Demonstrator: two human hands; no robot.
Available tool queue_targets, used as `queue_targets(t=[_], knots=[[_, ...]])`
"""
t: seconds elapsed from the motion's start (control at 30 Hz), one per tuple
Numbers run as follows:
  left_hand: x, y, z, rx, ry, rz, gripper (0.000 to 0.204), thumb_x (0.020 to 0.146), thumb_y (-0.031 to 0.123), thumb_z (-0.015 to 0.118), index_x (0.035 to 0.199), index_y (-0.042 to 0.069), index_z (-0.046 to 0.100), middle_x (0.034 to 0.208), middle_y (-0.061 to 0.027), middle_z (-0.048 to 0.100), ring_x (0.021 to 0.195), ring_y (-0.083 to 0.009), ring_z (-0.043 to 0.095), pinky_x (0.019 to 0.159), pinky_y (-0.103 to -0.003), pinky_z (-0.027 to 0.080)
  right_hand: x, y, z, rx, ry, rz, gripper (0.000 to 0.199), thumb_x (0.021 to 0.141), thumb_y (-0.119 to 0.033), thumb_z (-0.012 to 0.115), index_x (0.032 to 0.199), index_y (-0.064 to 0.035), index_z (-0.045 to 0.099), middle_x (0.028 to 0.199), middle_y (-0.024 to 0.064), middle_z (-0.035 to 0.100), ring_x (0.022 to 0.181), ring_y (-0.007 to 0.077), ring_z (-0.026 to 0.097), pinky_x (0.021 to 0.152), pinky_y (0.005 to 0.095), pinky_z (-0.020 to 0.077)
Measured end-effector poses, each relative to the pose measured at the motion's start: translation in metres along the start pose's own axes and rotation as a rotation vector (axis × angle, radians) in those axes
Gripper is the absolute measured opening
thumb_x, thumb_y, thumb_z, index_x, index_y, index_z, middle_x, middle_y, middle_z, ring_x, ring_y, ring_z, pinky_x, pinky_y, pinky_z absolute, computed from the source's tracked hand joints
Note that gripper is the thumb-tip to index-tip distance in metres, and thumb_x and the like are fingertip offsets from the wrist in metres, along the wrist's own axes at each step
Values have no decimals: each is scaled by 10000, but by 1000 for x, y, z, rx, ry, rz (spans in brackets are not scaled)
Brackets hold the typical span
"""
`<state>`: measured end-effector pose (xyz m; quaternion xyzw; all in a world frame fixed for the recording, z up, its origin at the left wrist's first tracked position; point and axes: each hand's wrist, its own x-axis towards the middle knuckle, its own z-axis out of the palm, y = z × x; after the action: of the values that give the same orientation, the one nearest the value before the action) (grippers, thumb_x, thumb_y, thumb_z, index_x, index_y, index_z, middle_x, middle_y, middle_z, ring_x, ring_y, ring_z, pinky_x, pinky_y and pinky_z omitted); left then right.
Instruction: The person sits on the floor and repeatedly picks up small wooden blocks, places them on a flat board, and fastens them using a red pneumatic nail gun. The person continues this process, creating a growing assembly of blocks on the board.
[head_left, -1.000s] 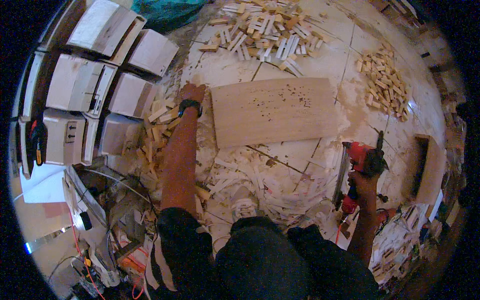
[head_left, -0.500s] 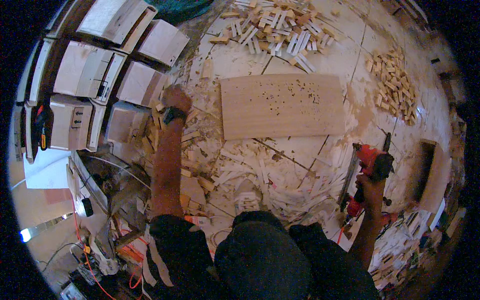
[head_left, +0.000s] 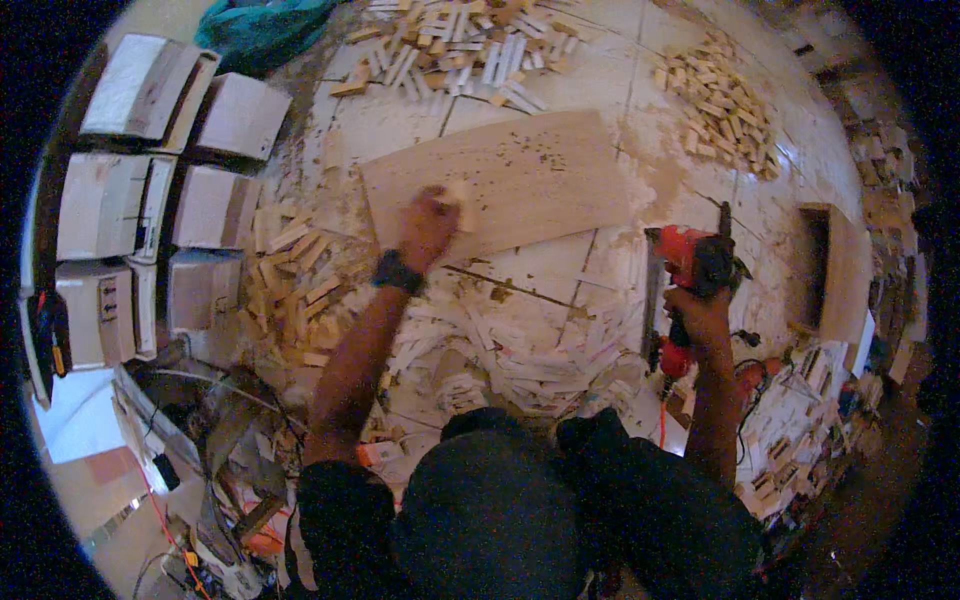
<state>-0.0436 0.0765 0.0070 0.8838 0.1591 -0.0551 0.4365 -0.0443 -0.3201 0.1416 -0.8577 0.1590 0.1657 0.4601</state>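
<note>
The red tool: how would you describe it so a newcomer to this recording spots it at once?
Start at the broad brown board on the tiled floor. Right of it and a little nearer the person, the right hand grips the red tool, which has black parts. Unlike the nearby orange-red object, it is held off the ground.

Dark sleeves (head_left: 345, 520); dark wristband (head_left: 398, 272)

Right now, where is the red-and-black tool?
In the head view, the red-and-black tool is on the right, gripped in the right hand, between the flat wooden board and the hollow wooden box.
</note>
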Motion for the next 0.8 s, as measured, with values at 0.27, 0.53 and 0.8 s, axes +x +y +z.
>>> queue_targets(t=[0.27, 0.53, 0.8], knots=[[-3, 89, 131, 21, 142, 76, 472, 704, 247, 727, 1047, 15, 501, 822, -205, 637, 754, -371, 627, 672, -428, 506, -5, 11, -13, 12, 57, -149, 364, 644, -21, 650, 992, -30, 542, 741, 39, 576, 588, 145, 558, 535, 288, 479], [-27, 86, 126, 68, 256, 213, 334, 780, 126, 635, 1060, 8, 498, 967, -170, 569, 900, -346, 572, 671, -416, 500, -3, 22, -15, 3, 46, 34, 359, 644, -21, 655, 983, -39, 540, 751, 39, 566, 589, 154, 552, 542, 289, 479], [-76, 95, 184, 346, -227, 493, 262, 749, 219, 622, 951, 61, 575, 835, -147, 573, 878, -357, 559, 700, -448, 496, -7, 11, -13, 86, 26, -7, 282, 642, -10, 653, 901, -41, 544, 739, 31, 562, 609, 148, 555, 544, 296, 473]])
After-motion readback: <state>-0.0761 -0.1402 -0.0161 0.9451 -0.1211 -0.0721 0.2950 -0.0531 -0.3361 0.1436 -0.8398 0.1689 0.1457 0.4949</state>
